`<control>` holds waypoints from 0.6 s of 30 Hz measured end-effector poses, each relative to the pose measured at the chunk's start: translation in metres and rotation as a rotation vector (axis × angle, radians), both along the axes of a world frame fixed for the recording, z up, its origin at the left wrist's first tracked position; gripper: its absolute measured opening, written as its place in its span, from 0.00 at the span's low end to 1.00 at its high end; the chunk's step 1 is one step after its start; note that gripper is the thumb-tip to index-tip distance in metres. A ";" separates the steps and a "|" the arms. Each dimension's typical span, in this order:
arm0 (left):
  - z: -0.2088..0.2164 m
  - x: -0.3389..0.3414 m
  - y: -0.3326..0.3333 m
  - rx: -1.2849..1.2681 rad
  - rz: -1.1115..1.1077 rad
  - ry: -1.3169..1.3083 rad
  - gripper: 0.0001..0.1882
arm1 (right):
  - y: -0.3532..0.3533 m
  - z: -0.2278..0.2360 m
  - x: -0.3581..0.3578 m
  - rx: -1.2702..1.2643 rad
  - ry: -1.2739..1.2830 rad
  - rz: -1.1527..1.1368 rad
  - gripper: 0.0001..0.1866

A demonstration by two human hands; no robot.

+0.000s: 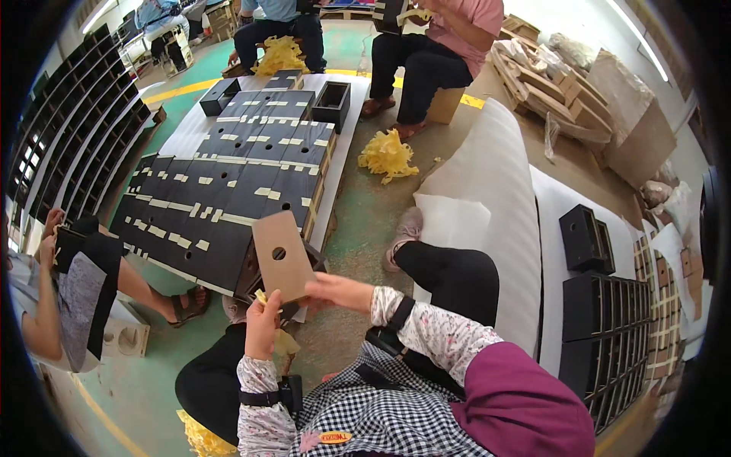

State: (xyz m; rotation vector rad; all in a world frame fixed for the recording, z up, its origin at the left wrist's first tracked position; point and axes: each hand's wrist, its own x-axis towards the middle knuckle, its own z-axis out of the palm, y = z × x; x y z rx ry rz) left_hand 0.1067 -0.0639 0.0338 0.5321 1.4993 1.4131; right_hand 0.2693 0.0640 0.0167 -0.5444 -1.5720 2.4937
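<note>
A box [276,263] with a brown face and a round hole is held tilted in front of me, its dark side showing behind the right edge. My right hand [335,291] grips it at the lower right corner, the fingers partly hidden. At the lower left corner, my left hand [263,326] is closed, with a small strip of pale yellow tape [261,296] at its fingertips. Another yellowish piece [285,343] hangs just below that hand. Beyond the box lie rows of black boxes [183,186] with pale tape strips.
A person's hands [52,232] hold a dark piece at left. Two more people sit at the far side. Yellow scrap heaps [388,156] lie on the floor. White foam sheeting [487,206] and black boxes [586,238] are at right; black racks [76,122] stand far left.
</note>
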 end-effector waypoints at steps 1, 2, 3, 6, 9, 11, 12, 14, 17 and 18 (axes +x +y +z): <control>0.002 0.004 0.002 -0.009 -0.036 0.004 0.09 | -0.007 -0.001 0.008 0.086 -0.037 0.015 0.30; 0.005 0.008 0.005 -0.018 -0.071 0.008 0.09 | -0.008 -0.005 0.011 -0.002 -0.043 -0.031 0.25; 0.010 0.011 0.009 -0.020 -0.100 0.012 0.09 | 0.001 0.006 0.015 -0.006 -0.114 -0.063 0.23; 0.025 0.018 0.006 0.057 -0.194 0.166 0.08 | 0.048 0.041 0.023 0.061 -0.251 -0.135 0.17; 0.045 0.024 0.013 0.090 -0.215 0.261 0.08 | 0.107 0.039 0.033 0.133 -0.336 -0.277 0.14; 0.042 0.028 0.019 0.082 -0.234 0.320 0.08 | 0.135 0.032 0.042 0.132 -0.382 -0.368 0.15; 0.043 0.033 0.024 0.081 -0.287 0.292 0.08 | 0.155 0.016 0.051 0.121 -0.374 -0.415 0.15; 0.050 0.042 0.029 0.060 -0.382 0.236 0.08 | 0.184 -0.018 0.075 0.052 -0.427 -0.547 0.15; 0.043 0.051 0.038 -0.001 -0.416 0.214 0.08 | 0.222 -0.063 0.114 -0.187 -0.312 -0.849 0.14; 0.033 0.051 0.042 -0.022 -0.425 0.194 0.09 | 0.231 -0.068 0.124 -0.239 -0.261 -0.910 0.14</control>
